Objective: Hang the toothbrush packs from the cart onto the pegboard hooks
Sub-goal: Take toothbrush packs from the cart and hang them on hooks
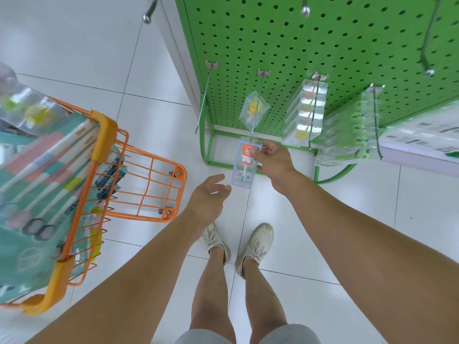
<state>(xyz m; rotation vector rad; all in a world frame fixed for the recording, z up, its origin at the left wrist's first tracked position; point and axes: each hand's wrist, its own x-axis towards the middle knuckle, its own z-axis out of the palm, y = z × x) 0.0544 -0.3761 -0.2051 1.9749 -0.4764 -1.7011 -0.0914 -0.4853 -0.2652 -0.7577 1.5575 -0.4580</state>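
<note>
While pinched: pack point(244, 165) under right hand point(274, 160)

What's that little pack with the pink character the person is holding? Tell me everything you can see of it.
The clear plastic toothbrush pack with the pink character is a narrow rectangular case with bluish edges, holding a child's toothbrush, its head pointing down. The right hand pinches its top, which sits at the tip of a long metal peg hook. The left hand is open just below, not touching.

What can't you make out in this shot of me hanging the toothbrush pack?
- Head view, hang hole of the pink toothbrush pack: the right hand covers its top corner, so whether it is on the hook is unclear.
- Cart contents: blurred and cut off by the left edge.
- Packs on the right hooks: glare, count unreadable.
</note>
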